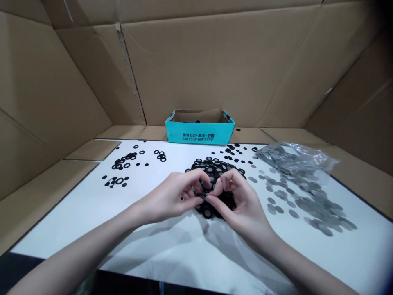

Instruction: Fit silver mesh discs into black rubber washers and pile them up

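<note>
My left hand [188, 191] pinches a small black ring [202, 197] between thumb and fingers. From the other side my right hand [231, 194] meets it, thumb and forefinger closed at the ring's edge. Whether a grey disc sits inside this ring is too small to tell. Both hands are over the front of a heap of black rings [211, 164], many with grey centres. Part of the heap is hidden behind my fingers.
Loose black rings [125, 159] and small black discs lie at the left. Grey discs [316, 205] spread over the right, below a clear plastic bag [294, 157] of more discs. A turquoise box [200, 133] stands at the back. Cardboard walls [208, 65] enclose the white table [147, 254].
</note>
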`<action>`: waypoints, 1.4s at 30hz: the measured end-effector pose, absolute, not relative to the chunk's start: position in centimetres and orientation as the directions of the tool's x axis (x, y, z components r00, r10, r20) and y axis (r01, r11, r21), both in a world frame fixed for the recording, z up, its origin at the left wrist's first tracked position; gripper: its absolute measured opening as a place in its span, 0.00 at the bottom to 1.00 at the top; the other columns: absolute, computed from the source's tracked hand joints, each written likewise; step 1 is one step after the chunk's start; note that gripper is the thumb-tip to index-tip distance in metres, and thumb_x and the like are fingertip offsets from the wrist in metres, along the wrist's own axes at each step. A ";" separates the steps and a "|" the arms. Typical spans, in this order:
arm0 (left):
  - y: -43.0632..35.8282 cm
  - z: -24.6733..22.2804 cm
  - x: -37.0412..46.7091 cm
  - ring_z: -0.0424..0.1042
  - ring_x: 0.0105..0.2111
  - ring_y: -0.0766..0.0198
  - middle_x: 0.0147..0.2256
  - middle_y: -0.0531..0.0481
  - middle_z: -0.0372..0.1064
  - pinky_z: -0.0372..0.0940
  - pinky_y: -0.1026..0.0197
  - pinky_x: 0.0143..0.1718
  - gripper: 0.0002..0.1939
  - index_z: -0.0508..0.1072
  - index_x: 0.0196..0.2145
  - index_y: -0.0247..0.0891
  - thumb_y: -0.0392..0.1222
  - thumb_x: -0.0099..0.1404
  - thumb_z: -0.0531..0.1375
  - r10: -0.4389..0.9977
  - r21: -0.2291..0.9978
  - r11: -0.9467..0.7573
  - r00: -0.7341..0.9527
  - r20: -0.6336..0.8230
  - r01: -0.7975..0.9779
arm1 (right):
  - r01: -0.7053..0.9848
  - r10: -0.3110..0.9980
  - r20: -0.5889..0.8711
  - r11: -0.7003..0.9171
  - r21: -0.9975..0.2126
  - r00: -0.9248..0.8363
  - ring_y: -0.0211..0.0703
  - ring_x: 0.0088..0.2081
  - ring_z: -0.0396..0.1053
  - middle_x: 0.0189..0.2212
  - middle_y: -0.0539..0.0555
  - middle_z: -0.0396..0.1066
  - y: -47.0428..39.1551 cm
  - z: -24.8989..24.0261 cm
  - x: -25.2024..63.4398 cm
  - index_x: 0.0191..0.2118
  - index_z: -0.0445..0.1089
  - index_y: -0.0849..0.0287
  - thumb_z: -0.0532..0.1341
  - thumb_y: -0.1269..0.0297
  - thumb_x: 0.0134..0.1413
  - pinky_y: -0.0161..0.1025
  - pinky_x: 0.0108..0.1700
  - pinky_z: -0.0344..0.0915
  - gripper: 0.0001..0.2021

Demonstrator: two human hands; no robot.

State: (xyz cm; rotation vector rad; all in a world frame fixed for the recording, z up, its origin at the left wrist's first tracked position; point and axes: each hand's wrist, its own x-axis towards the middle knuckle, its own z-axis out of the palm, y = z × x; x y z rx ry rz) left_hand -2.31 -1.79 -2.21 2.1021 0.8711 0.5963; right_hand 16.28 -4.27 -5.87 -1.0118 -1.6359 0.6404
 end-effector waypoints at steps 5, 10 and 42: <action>-1.7 -2.2 -2.5 0.68 0.30 0.69 0.30 0.56 0.66 0.66 0.68 0.32 0.13 0.66 0.44 0.40 0.31 0.61 0.59 0.757 0.804 -0.446 0.645 0.106 0.392 | 0.331 0.865 0.471 0.501 -0.800 -0.172 0.37 0.28 0.70 0.26 0.46 0.64 -4.1 -5.9 16.5 0.32 0.59 0.55 0.62 0.70 0.52 0.35 0.33 0.67 0.09; -1.6 -2.5 -2.6 0.70 0.32 0.67 0.34 0.53 0.69 0.67 0.64 0.35 0.13 0.67 0.44 0.38 0.31 0.61 0.59 0.766 0.812 -0.453 0.627 0.143 0.369 | 0.375 0.849 0.497 0.525 -0.764 -0.177 0.40 0.34 0.75 0.33 0.50 0.70 -4.1 -5.9 16.8 0.38 0.63 0.55 0.62 0.71 0.53 0.37 0.37 0.69 0.08; -2.3 -2.8 -1.6 0.70 0.32 0.67 0.33 0.54 0.70 0.68 0.64 0.37 0.11 0.63 0.46 0.41 0.31 0.66 0.56 0.777 0.802 -0.500 0.579 0.249 0.327 | 0.367 0.852 0.508 0.515 -0.775 -0.123 0.39 0.28 0.72 0.28 0.48 0.68 -3.8 -5.4 16.8 0.33 0.62 0.54 0.61 0.70 0.53 0.38 0.33 0.69 0.06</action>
